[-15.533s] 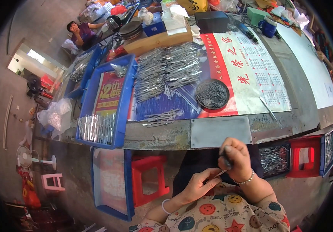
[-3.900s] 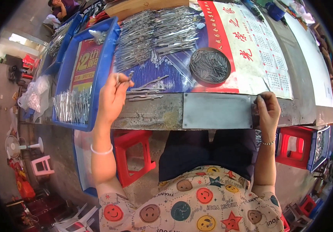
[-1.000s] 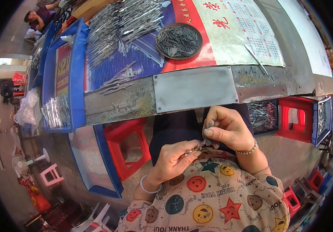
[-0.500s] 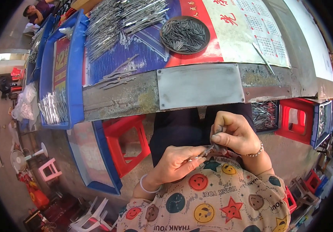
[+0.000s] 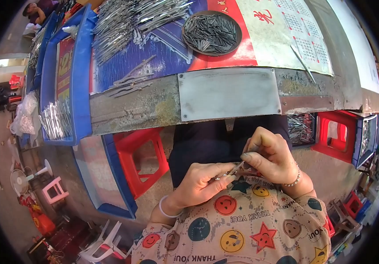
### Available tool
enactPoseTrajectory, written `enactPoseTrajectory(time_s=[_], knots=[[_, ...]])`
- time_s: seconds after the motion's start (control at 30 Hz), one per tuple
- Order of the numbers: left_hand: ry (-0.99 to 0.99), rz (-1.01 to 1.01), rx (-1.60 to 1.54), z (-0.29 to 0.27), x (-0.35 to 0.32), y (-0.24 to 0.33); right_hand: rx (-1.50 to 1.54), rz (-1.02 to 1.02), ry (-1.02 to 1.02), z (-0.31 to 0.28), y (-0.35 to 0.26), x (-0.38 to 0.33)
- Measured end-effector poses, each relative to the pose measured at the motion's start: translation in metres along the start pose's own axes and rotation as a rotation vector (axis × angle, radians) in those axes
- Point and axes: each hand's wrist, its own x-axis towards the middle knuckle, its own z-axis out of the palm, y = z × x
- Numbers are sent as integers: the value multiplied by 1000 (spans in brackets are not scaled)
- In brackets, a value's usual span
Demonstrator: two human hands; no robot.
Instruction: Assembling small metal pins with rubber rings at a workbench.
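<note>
Close to my patterned shirt, my left hand (image 5: 207, 182) pinches a slim silver metal piece (image 5: 237, 168) between thumb and fingers. Its pointed end sticks out toward my right hand (image 5: 269, 159), whose thumb and forefinger are pressed together at that end. Whatever the right fingers hold is hidden or too small to name. Beyond the hands, on the workbench, stands a round dark bowl (image 5: 211, 33) full of short, thin grey metal pieces. Left of it lies a large pile of long silver metal tools (image 5: 119, 31), with a few loose ones (image 5: 132, 81) nearer the bench edge.
A pale metal plate (image 5: 229, 94) is screwed to the bench's front edge. A blue tray (image 5: 81, 88) with upright silver tools stands left. Red stools (image 5: 141, 160) flank my legs, and a box of metal parts (image 5: 301, 127) sits right. A thin rod (image 5: 303, 64) lies on the calendar sheet.
My right hand has shifted slightly right and its thumb now meets the metal piece's tip. More of the piece shows between the hands. The view has shifted a little.
</note>
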Motion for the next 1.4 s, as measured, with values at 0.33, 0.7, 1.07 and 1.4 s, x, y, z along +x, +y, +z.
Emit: enactPoseTrajectory(time_s=[0.33, 0.7, 1.07, 1.4], knots=[[26, 97, 210, -1, -1, 8, 17, -54, -32, 0, 15, 2], [230, 198, 555, 6, 1, 9, 323, -31, 99, 8, 24, -1], [185, 173, 556, 6, -4, 5, 17, -78, 114, 12, 27, 0], [200, 150, 572, 6, -4, 5, 78, -3, 117, 16, 35, 4]])
